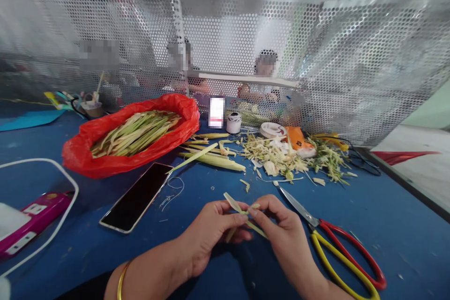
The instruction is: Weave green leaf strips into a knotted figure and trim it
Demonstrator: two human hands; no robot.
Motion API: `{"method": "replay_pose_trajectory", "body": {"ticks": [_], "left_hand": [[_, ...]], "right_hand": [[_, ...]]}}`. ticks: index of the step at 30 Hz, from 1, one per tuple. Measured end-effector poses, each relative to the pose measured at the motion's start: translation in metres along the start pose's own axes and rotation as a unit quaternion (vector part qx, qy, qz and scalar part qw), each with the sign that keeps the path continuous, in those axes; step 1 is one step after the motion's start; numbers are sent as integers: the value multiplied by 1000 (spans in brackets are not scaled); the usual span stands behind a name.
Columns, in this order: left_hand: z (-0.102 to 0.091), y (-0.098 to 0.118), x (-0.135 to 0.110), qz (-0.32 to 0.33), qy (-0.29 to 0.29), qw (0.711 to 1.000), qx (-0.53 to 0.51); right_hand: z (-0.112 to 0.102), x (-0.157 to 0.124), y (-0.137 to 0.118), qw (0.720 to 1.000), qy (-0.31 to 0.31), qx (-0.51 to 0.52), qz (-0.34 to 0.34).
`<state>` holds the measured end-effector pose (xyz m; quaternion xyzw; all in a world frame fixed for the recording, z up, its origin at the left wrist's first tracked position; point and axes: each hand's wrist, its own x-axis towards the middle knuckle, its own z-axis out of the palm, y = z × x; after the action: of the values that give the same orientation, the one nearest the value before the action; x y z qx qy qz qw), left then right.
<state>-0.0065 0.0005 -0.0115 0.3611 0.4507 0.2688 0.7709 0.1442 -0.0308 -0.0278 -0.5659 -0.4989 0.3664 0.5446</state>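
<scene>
Near the front of the blue table my left hand (220,222) and my right hand (276,220) meet, thumbs and fingertips pinched on pale green strips of plant leaf (232,202). One strip end sticks up to the left, and another runs down to the right under my right hand. The crossing of the strips is partly hidden by my fingers. Right beside my right hand lie scissors (312,219) with one red and one yellow handle. Beyond my hands a few yellow-green husk pieces (218,160) rest on the table.
A red plastic bag (79,154) holds long leaf strips (140,132). A dark phone (135,199) and purple power strip (44,218) lie left. Plant scraps (277,159), a tape roll (272,130) and a thread spool (234,123) sit before a perforated metal screen (225,37), people behind it.
</scene>
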Motion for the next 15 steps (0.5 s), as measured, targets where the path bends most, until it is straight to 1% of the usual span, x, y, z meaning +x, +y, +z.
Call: {"method": "replay_pose_trajectory", "body": {"ticks": [1,3,5,9,15], "left_hand": [[0,0,-1,0,-2,1000,10],[0,1,-2,2,-2,999,40],[1,1,-2,7,-6,997,74],[0,1,0,25,-30,992,121],[-1,2,-1,26,-25,989,142]], "right_hand": [[-1,1,-1,1000,-1,-18,-13],[-1,1,-2,999,-14,-33,-19],[-1,0,-1,999,-31,-23,-2],[-2,-2,-1,997,-58,7,53],[-2,-5,-5,996,-53,17,66]]}}
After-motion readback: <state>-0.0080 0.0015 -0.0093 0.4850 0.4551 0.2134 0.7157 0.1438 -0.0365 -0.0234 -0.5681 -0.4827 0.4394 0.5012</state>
